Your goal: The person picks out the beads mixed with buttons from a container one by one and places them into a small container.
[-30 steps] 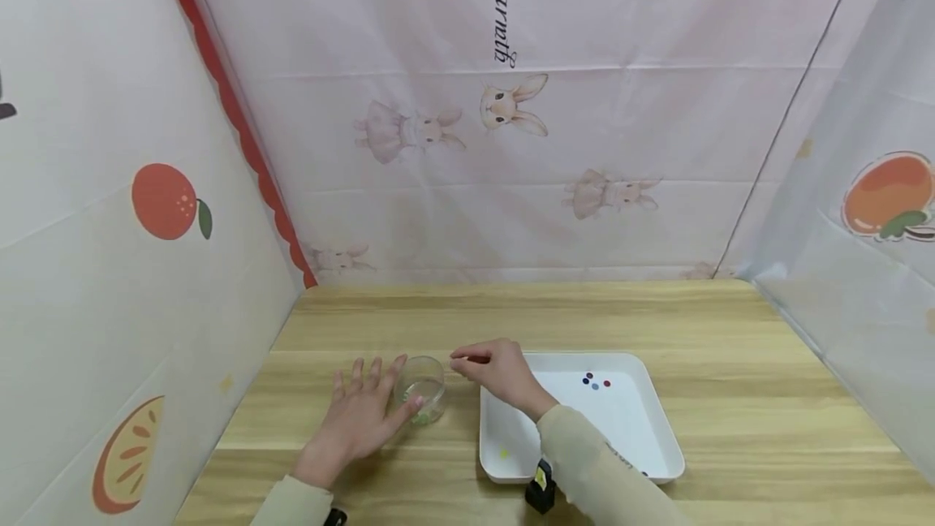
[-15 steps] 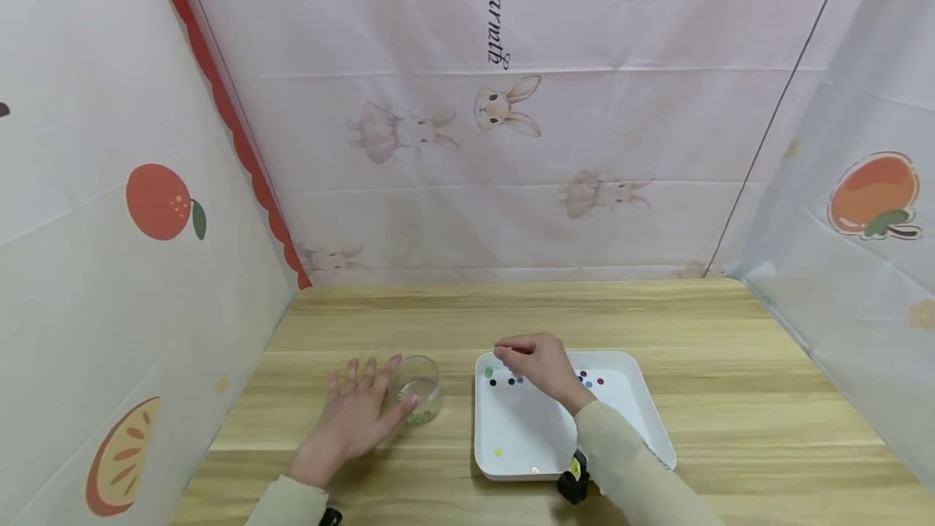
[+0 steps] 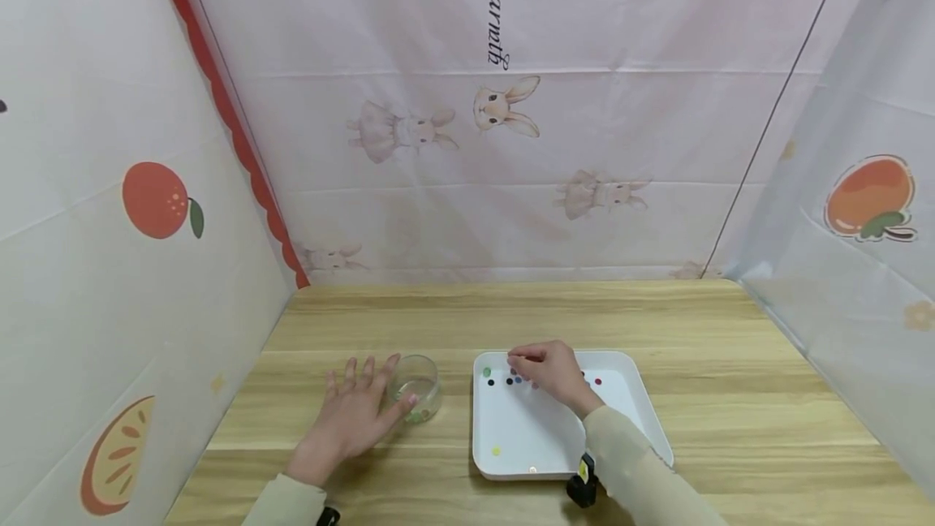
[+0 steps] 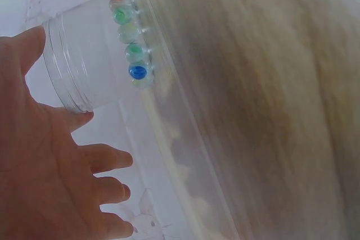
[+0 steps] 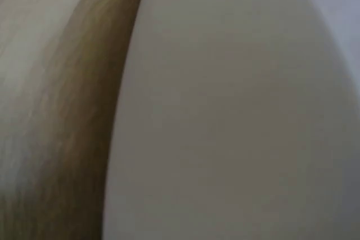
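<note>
My left hand (image 3: 351, 420) stands beside a clear jar (image 3: 414, 390), thumb and index finger on either side of its rim, the other fingers spread. In the left wrist view, green, blue and clear marbles (image 4: 138, 72) lie at the jar's bottom. My right hand (image 3: 548, 372) reaches over the back of a white tray (image 3: 478, 428), its thumb and fingers drawn together low among small coloured marbles (image 3: 519, 381). Whether a marble is between those fingertips I cannot tell. The right wrist view shows a blurred pale surface, with neither fingers nor marbles.
A green marble (image 3: 487, 372) lies in the tray's back left corner, a yellow one (image 3: 496, 451) near its front left. A pale one (image 3: 532, 470) is by the front wall. Printed cloth (image 3: 438, 226) hangs behind the wooden table (image 3: 409, 315) and along both sides.
My right hand has gone from beside the jar rightward over the tray, then down towards the marbles at its back. My left hand stays at the jar. The head view has shifted slightly.
</note>
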